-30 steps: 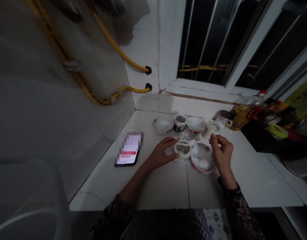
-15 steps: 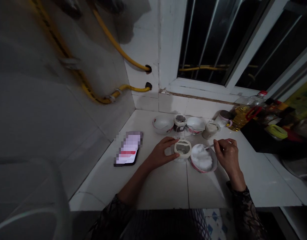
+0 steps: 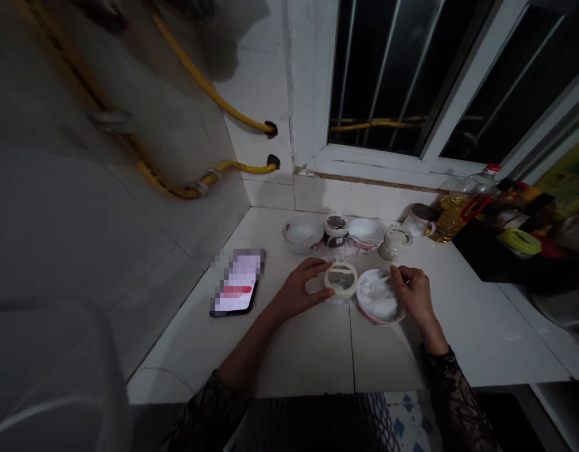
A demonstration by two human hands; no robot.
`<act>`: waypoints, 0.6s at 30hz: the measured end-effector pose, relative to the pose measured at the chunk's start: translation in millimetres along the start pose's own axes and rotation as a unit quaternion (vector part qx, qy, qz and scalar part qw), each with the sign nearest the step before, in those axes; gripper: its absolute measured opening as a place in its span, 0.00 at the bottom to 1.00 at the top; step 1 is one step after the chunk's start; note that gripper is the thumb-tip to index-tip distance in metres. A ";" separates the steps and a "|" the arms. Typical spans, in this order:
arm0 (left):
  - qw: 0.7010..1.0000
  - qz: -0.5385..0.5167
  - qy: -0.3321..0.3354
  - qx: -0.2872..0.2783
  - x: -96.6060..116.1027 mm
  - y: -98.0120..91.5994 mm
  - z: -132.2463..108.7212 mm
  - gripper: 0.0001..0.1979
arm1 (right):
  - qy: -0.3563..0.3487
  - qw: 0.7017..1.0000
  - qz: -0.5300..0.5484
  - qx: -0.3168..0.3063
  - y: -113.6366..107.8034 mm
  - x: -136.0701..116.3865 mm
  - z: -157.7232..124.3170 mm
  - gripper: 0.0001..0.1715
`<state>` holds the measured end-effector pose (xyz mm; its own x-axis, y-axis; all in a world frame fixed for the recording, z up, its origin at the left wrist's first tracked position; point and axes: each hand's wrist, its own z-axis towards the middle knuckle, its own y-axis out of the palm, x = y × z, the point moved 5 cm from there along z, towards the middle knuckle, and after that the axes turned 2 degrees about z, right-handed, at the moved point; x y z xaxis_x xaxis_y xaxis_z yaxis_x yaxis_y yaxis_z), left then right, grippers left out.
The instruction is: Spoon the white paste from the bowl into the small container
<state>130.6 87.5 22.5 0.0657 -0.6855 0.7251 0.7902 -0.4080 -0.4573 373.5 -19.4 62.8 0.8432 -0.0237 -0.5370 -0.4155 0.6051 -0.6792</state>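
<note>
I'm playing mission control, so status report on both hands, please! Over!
Left hand holding white-rimmed jar. Right hand pinching slim handle at bowl of white stuff. Bowl beside jar; phone off left, out of the way.

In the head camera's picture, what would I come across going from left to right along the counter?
Phone → left hand → small jar it holds → front bowl with white contents → right hand → bottle of yellow liquid → yellow-green lid.
</note>
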 end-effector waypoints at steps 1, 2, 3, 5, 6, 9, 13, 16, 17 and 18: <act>1.000 -0.001 -0.001 0.001 -0.2 0.1 0.0 0.26 | 0.006 1.000 0.007 -0.003 0.2 0.6 -0.2 0.28; 1.000 -0.002 -0.002 0.002 -0.3 0.2 -0.1 0.26 | 0.012 1.000 0.013 -0.006 0.8 0.9 -0.5 0.28; 1.000 -0.003 -0.003 0.003 -0.5 0.2 -0.1 0.26 | 0.017 1.000 0.019 -0.009 1.6 1.2 -0.8 0.28; 1.000 -0.005 -0.003 0.004 -0.7 0.4 -0.3 0.26 | 0.034 0.999 0.034 -0.010 2.5 3.2 -1.3 0.28; 1.000 -0.006 -0.003 0.004 -0.8 0.4 -0.3 0.26 | 0.047 0.998 0.042 -0.005 2.1 5.2 -1.6 0.28; 1.000 -0.009 -0.003 0.007 -0.9 0.1 -0.5 0.26 | 0.097 0.992 0.073 0.017 -0.9 14.4 -2.2 0.28; 1.000 -0.010 -0.001 0.004 -1.0 -0.1 -0.6 0.26 | 0.159 0.979 0.124 0.036 -4.6 25.2 -1.2 0.27; 1.000 -0.009 -0.005 0.002 -2.0 0.0 -0.9 0.26 | 0.175 0.971 0.151 0.058 -9.8 22.8 1.5 0.28; 1.000 -0.009 -0.007 0.002 -2.3 0.2 -1.0 0.26 | 0.172 0.970 0.156 0.067 -12.4 18.8 2.4 0.29; 1.000 -0.009 -0.007 0.003 -2.6 0.4 -1.1 0.26 | 0.163 0.971 0.157 0.076 -15.2 13.2 3.1 0.29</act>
<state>130.1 88.5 19.9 0.0600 -0.6692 0.7406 0.7946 -0.4170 -0.4412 392.0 -26.4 67.6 0.5194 -0.0545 -0.8528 -0.5587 0.7334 -0.3872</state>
